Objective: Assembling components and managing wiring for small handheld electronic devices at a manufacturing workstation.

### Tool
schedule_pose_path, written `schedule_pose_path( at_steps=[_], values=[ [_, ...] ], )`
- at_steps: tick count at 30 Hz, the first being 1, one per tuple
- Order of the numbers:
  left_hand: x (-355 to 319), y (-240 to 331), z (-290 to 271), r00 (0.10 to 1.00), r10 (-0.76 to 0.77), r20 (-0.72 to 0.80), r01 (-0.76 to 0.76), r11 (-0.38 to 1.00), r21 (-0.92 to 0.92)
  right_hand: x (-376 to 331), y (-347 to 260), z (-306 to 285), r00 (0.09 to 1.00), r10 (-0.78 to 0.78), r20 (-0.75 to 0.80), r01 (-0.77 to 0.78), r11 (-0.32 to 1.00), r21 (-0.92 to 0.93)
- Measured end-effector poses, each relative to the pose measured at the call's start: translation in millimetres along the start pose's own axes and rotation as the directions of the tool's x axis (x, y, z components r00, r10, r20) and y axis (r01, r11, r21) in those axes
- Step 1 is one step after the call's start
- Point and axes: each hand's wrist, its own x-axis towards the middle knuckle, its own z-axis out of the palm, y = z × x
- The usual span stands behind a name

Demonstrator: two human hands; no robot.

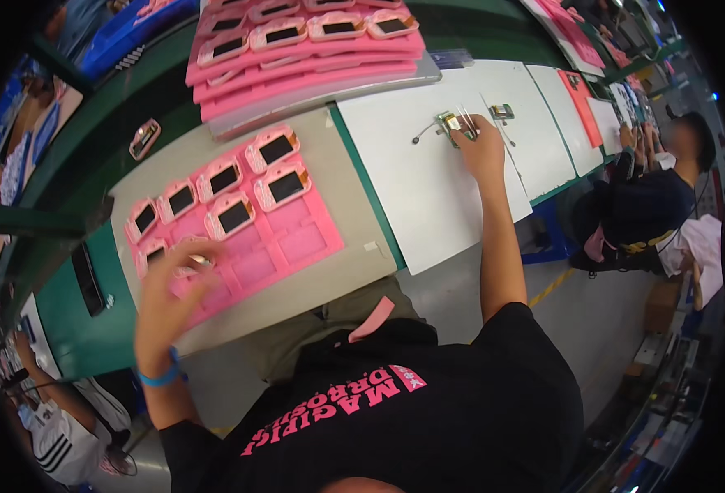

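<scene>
My left hand (173,287) is over the near left part of a pink foam tray (301,234). Its thumb and forefinger are spread apart around a pink casing (188,261), which the fingers partly cover. Several similar pink casings with dark screens, such as this pink casing (284,186), lie in the tray's slots; some near slots hold none. My right hand (482,146) pinches a small circuit board (453,125) above the white work sheet (412,197). A thin black wire with a round end (416,140) extends left from the board. Just beyond lies another small board (502,112).
Stacked pink trays of casings (297,53) stand at the back. A lone casing (145,138) rests on the green bench behind my tray, and a black phone-like slab (87,279) lies at left. A co-worker (646,197) sits at the right; another person's arm (54,386) shows lower left.
</scene>
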Motion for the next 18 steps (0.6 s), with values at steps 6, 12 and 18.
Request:
schedule_pose_path(
  at_steps=[6, 12, 18],
  values=[
    [-14.1, 0.6, 133.3, 0.987, -0.087, 0.138, 0.149, 0.823, -0.549, -136.4, -89.4, -2.1, 0.848, -0.248, 0.469, -0.218, 0.643, 0.734],
    [-30.7, -37.2, 167.4, 0.936, -0.275, -0.218, 0.042, 0.704, -0.709, -245.8, -132.3, 42.5, 0.600, -0.411, 0.686, -0.498, 0.479, 0.723],
    [-49.3, -54.5, 130.3, 0.824, -0.406, -0.394, -0.050, 0.641, -0.766, -227.7, -140.5, 43.8, 0.687, -0.469, 0.556, 0.115, 0.825, 0.553]
  ],
)
